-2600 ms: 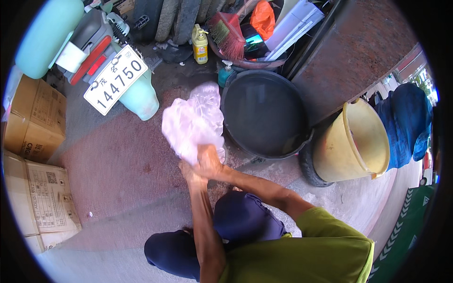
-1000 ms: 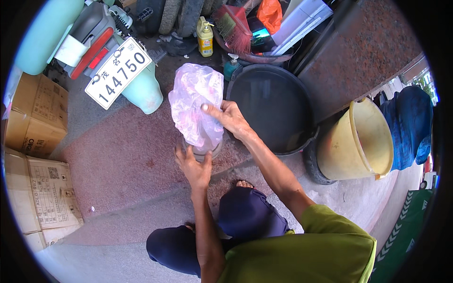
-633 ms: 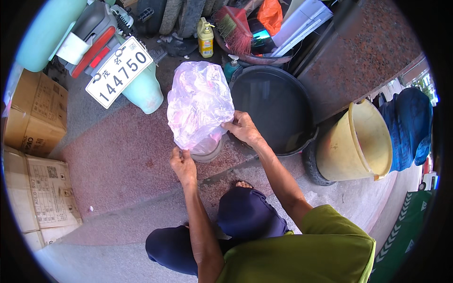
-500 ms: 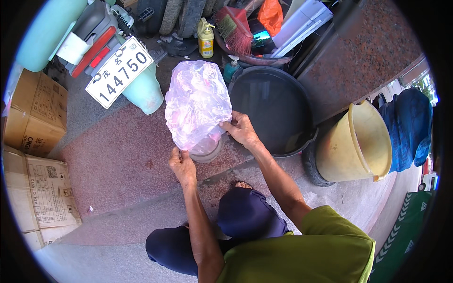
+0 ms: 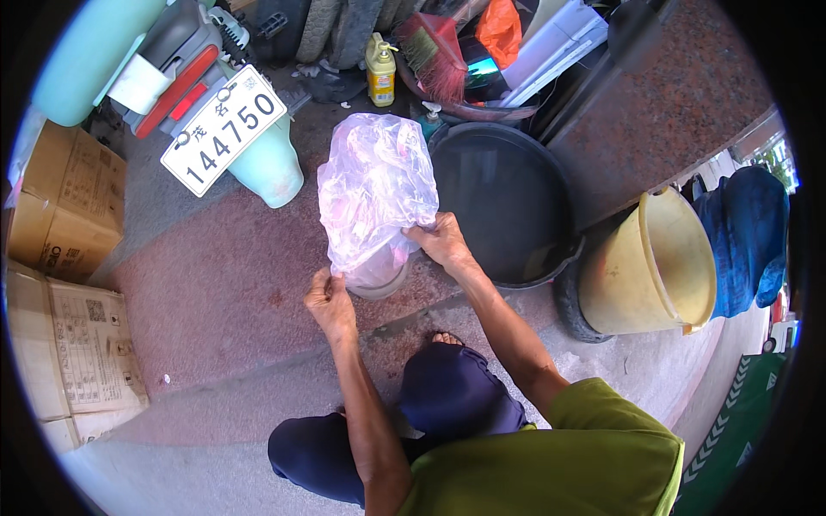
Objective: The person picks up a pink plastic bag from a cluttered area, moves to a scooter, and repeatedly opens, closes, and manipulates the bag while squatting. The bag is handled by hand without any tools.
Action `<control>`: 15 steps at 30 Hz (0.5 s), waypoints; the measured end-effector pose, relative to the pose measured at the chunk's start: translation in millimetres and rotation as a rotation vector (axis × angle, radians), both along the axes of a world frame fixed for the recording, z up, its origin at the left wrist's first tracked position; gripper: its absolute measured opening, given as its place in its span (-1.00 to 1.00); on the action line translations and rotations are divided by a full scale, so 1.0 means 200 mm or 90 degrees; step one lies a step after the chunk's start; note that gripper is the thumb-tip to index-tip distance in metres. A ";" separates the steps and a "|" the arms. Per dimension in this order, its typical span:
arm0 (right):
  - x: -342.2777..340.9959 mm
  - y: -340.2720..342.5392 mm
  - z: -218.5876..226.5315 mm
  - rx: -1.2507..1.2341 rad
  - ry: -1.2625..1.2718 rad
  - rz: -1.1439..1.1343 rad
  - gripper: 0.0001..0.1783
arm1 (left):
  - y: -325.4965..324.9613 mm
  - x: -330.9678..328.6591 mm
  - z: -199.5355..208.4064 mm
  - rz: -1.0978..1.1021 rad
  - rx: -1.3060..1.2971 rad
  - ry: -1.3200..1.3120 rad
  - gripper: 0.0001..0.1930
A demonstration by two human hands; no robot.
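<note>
A thin, translucent pinkish-white plastic bag [image 5: 379,185] puffs out in front of me, crumpled at the top. My left hand [image 5: 330,301] pinches its near left edge between thumb and fingers. On the other side, my right hand [image 5: 440,241] grips the bag's right edge. Beneath the bag's near end, a round pale rim [image 5: 394,286] shows on the ground; the bag covers most of that object, so its kind is hidden.
A black tub of water [image 5: 508,202] stands right of the bag, with a cream bucket [image 5: 602,284] beyond. A yellow pump bottle [image 5: 380,73] and a dustpan [image 5: 439,52] sit behind. Left are cardboard boxes [image 5: 90,344] and a scooter's rear with its plate [image 5: 224,129].
The bag has shifted slightly to the right and stands a little narrower. My left hand has moved slightly left, and both hands keep hold of its edges.
</note>
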State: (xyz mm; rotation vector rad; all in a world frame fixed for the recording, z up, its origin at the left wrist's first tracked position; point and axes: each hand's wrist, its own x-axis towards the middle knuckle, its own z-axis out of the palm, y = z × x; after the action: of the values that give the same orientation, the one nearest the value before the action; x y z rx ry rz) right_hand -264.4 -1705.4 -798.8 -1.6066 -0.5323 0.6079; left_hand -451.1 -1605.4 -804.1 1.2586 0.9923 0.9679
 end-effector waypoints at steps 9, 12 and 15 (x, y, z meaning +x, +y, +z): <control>-0.08 0.12 0.42 0.110 0.074 0.029 -0.58 | -0.02 0.12 0.49 -0.025 0.050 0.073 -0.70; -0.13 0.17 0.41 0.120 0.148 -0.009 -0.64 | 0.09 0.15 0.36 -0.021 0.099 0.104 -0.72; -0.08 0.14 0.31 0.157 0.260 -0.099 -0.72 | 0.16 0.14 0.24 -0.008 0.010 -0.075 -0.81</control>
State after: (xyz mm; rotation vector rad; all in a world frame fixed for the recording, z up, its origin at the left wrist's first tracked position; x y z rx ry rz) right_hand -280.5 -1677.5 -736.6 -1.2335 -0.1684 0.7017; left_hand -424.0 -1574.0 -756.5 1.2053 0.8855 1.0293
